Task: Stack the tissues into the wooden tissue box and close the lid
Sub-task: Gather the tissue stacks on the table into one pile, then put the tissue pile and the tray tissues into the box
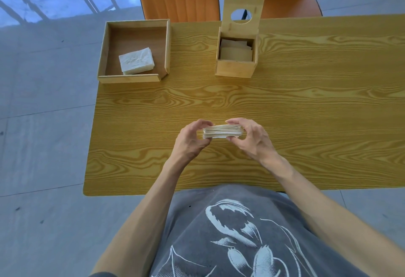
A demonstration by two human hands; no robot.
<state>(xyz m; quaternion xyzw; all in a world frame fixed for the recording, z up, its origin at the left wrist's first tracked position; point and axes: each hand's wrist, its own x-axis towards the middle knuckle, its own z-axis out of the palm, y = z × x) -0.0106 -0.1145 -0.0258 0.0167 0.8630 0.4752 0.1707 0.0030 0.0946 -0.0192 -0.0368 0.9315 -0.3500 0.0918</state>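
At lower centre, the left hand (192, 139) and right hand (249, 137) each close their grip on the white folded tissue stack (222, 131) above the yellow wood-grain desk (306, 110); the lidded light wooden tissue box (235, 66) stands open at upper centre.

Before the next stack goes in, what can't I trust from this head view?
- Fill depth of the wooden tissue box: its front wall hides everything below the top tissue.
- Sheet count in the tissue stack: the left hand and right hand cover both ends.
- Lid hinge: too small to make out.
- Tissues in the tray: only the top of the pile shows.
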